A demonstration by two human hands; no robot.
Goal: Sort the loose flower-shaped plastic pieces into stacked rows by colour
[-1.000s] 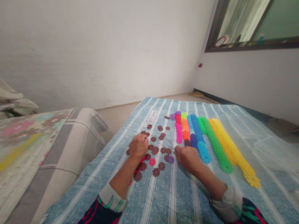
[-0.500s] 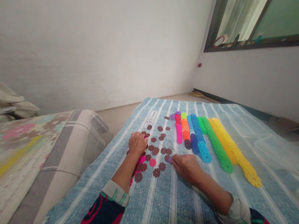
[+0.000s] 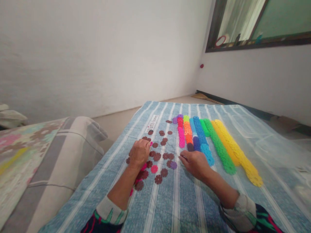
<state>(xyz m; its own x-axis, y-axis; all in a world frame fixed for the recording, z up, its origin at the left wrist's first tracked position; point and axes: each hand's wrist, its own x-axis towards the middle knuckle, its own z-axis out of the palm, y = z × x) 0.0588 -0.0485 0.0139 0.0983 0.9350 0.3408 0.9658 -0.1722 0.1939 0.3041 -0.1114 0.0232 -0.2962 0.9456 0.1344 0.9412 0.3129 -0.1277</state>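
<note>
My left hand is closed in a pinch over the left part of the loose pieces, with a small pink flower-shaped disc at its fingertips. My right hand hovers low over the cloth, thumb and fingers pressed together; what they hold, if anything, is too small to tell. Just left of it lies a purple flower disc, apart from the fingers. Brown flower discs are scattered between the hands, several overlapping. One coral-pink disc lies among them, and more pink discs show beside my left forearm.
Overlapping rows of discs stretch to the right: a pink row, an orange row, a blue row, a green row and a yellow row. Clear plastic covers the right of the striped cloth. A covered bed stands left.
My right hand has drawn back from the purple disc, which stays on the cloth. The pink disc at my left fingertips now shows more clearly. The whole view has shifted slightly.
</note>
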